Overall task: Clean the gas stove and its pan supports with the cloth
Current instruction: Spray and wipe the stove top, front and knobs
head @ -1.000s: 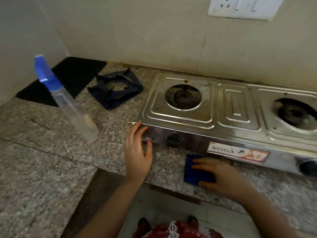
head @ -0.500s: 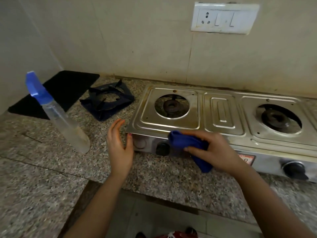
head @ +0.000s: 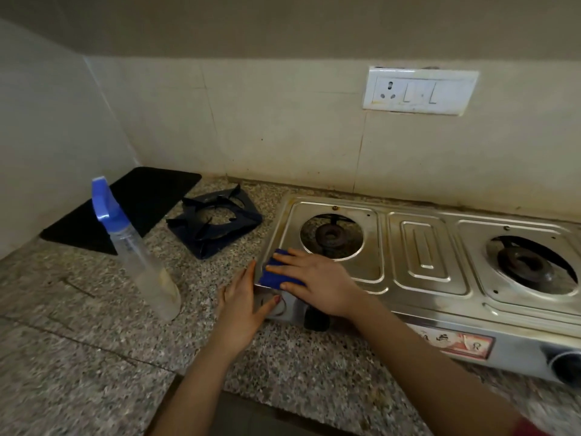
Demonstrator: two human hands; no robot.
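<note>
Nearest the camera, two bare forearms reach in from the bottom edge, and a strip of red fabric at the lower right corner is cut off and cannot be identified. The speckled granite counter (head: 94, 357) fills the foreground.

The left hand (head: 240, 305) is braced against the front left corner of the gas stove (head: 427, 278), its fingers straight and together along the stove's left side, thumb across the front panel, gripping nothing. The right hand (head: 317, 283) lies palm down on the stove's top at that corner, fingers spread flat, pressing the blue cloth (head: 275, 273). Most of the cloth is hidden under the palm; only its left part shows.

Below the right wrist a black knob (head: 316, 319) is partly covered. A second knob (head: 566, 366) at the right is blurred and cropped, and the label (head: 456, 341) on the front panel is too smeared to read.

Left of the hands stands a clear spray bottle (head: 141, 262) with a blue head, leaning in the wide-angle view.

Farther back, the left burner (head: 330, 236) and right burner (head: 528, 267) sit bare in their openings. The dark pan supports (head: 217, 221) lie stacked on the counter left of the stove; how many there are cannot be told. Behind them lies a black mat (head: 125, 206). On the tiled wall is a switch plate (head: 419, 91).
</note>
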